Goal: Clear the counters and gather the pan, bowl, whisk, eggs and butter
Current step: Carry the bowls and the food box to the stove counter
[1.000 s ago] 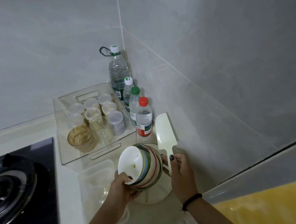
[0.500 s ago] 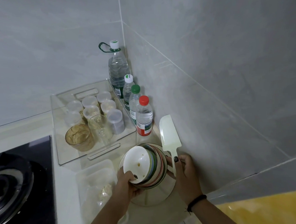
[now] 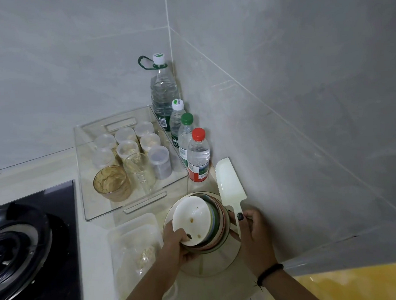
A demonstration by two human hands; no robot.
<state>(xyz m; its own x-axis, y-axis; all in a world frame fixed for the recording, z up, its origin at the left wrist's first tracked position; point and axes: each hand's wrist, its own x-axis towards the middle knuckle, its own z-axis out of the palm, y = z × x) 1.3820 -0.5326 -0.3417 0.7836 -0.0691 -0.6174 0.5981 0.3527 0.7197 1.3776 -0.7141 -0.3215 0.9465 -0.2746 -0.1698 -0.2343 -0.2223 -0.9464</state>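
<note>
- A black gas hob [image 3: 25,246] is seen at the 8 o'clock edge of the view, set into the pale counter [image 3: 55,168].
- A clear plastic tray [image 3: 89,201] is placed at 12 o'clock from the hands; lidded jars [image 3: 159,162], an amber glass [image 3: 111,183] and a clear glass [image 3: 139,173] are held in it.
- A frosted plastic container [image 3: 133,240] is laid just at 9 o'clock of the bowls, with crumbs inside.
- The left hand [image 3: 176,245] is curled round the near rim of a tilted stack of bowls [image 3: 196,223], the thumb hooked inside the white top bowl, which is marked with brown specks.
- The stack is held over a round plate [image 3: 221,261] on the counter, in the corner by the wall.
- Four water bottles [image 3: 198,159] are lined along the wall at 12 o'clock of the stack.
- A white plastic knife [image 3: 228,185] is gripped by its handle in the right hand [image 3: 254,234], blade pointed to 12 o'clock; the far side of the stack is touched by the same hand.
- A dark band [image 3: 268,272] is worn on the right wrist.
</note>
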